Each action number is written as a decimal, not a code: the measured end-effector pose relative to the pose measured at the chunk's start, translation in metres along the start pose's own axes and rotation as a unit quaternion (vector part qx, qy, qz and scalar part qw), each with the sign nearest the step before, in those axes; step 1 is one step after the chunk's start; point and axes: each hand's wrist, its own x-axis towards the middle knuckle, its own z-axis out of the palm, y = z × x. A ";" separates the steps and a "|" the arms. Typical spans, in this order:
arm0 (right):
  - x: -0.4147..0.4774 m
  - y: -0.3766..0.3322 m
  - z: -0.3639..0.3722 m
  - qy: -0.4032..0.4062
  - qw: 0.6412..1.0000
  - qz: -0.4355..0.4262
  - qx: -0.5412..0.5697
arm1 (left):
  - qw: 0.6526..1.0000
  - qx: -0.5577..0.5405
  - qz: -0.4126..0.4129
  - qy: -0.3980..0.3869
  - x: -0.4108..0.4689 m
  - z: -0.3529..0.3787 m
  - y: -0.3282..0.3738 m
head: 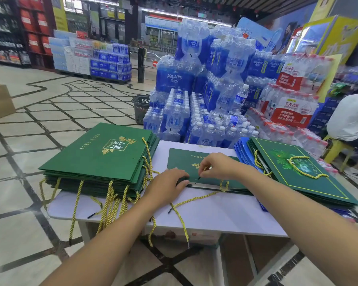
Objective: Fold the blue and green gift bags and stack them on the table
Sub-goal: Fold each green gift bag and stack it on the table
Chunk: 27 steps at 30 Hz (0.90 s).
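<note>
Lying flat in the middle of the white table [225,215]: 1 green gift bag [186,159], opening toward the person. Left hand [165,185] presses flat on its near-left corner, fingers straight. Right hand [217,166] just beside it, pinching the gold cord [201,175] above the bag. Left stack of green bags [95,153] overhangs the table edge, cords dangling. Right stack [298,172] green on top, blue bags [243,153] under it. Water bottle packs [194,112] behind the table.

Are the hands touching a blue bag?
No, the left hand presses a green bag while the right hand pinches its gold cord.
</note>
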 end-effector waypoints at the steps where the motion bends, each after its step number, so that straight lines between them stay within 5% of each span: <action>1: 0.001 0.001 0.001 0.000 1.000 0.000 -0.005 | 1.000 -0.002 -0.003 -0.001 0.000 0.000 0.000; 13: 0.009 -0.004 0.008 -0.011 0.995 -0.026 -0.095 | 1.000 -0.018 -0.004 -0.007 0.000 -0.002 0.001; 19: 0.011 -0.002 0.022 -0.005 0.999 -0.010 -0.042 | 1.000 -0.003 -0.017 0.000 0.000 -0.001 0.001; 21: 0.008 0.001 0.024 0.044 0.998 -0.009 -0.047 | 1.000 -0.003 -0.028 0.009 0.000 -0.001 0.002; 25: -0.018 -0.004 0.028 0.284 0.957 -0.052 -0.009 | 0.999 0.004 -0.043 0.027 0.002 -0.001 0.001; 27: -0.035 -0.015 0.032 0.311 0.950 -0.009 0.039 | 0.998 0.010 -0.048 0.030 0.002 -0.002 0.001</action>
